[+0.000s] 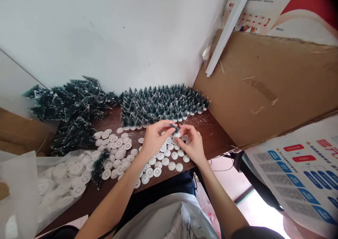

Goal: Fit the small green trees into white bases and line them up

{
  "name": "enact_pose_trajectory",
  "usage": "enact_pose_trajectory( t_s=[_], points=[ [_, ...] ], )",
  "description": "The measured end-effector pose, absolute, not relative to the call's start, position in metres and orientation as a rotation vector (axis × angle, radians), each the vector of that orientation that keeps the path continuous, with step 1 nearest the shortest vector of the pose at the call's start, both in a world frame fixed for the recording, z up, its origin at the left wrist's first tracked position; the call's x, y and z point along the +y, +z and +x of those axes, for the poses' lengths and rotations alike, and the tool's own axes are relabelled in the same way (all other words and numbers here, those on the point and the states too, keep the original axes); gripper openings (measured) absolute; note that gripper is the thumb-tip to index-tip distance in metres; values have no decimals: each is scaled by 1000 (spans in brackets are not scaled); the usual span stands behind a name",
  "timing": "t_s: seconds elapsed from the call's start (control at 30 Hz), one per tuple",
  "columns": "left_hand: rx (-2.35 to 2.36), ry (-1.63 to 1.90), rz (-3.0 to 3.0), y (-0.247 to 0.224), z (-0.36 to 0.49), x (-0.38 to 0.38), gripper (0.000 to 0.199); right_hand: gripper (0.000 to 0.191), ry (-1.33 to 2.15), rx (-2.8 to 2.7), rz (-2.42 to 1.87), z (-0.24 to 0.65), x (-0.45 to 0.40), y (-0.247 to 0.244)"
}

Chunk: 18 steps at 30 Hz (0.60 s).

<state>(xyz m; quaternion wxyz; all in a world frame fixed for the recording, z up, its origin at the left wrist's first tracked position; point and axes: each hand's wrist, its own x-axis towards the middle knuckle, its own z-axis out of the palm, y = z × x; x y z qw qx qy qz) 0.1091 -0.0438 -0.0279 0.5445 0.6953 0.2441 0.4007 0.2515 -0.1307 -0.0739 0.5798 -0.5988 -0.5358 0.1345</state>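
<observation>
My left hand (pixel 156 136) pinches a small dark green bottle-brush tree (pixel 174 127) with frosted tips, tilted between thumb and fingers. At the tree's lower end is a white round base (pixel 177 135), held by the fingertips of my right hand (pixel 193 142). Whether the stem is inside the base cannot be made out. Beneath both hands, loose white bases (pixel 165 161) lie scattered over the brown table (pixel 219 135). Just beyond them, small trees on white bases stand upright in a dense block (pixel 158 103).
Loose trees (pixel 71 98) are heaped at the back left, with a single tree (pixel 99 165) nearer me. A clear plastic bag of white bases (pixel 63 182) lies at the front left. A large cardboard sheet (pixel 264 87) borders the right side, and a white wall (pixel 113 31) the back.
</observation>
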Motion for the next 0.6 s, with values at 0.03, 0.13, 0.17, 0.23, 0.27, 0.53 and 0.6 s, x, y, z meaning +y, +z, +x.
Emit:
enact_pose_trajectory(
  t_s=[0.03, 0.13, 0.17, 0.23, 0.27, 0.53, 0.6],
  points=[
    [571, 945, 1653, -29, 109, -44, 16, 37, 311, -1261, -1406, 252, -131, -74],
    [573, 942, 1680, -35, 109, -44, 17, 37, 306, -1281, -1406, 252, -131, -73],
    [584, 947, 1686, -36, 109, -43, 18, 36, 304, -1286, -1404, 252, -131, -72],
    [601, 955, 1688, -39, 108, -41, 19, 35, 292, -1307, -1408, 251, -132, -72],
    [603, 957, 1686, -41, 108, -40, 20, 35, 281, -1327, -1411, 251, -131, -71],
    [610, 936, 1640, -44, 109, -36, 22, 35, 259, -1373, -1405, 250, -132, -69],
    [612, 935, 1644, -43, 109, -36, 22, 34, 262, -1371, -1402, 250, -132, -69]
  ],
)
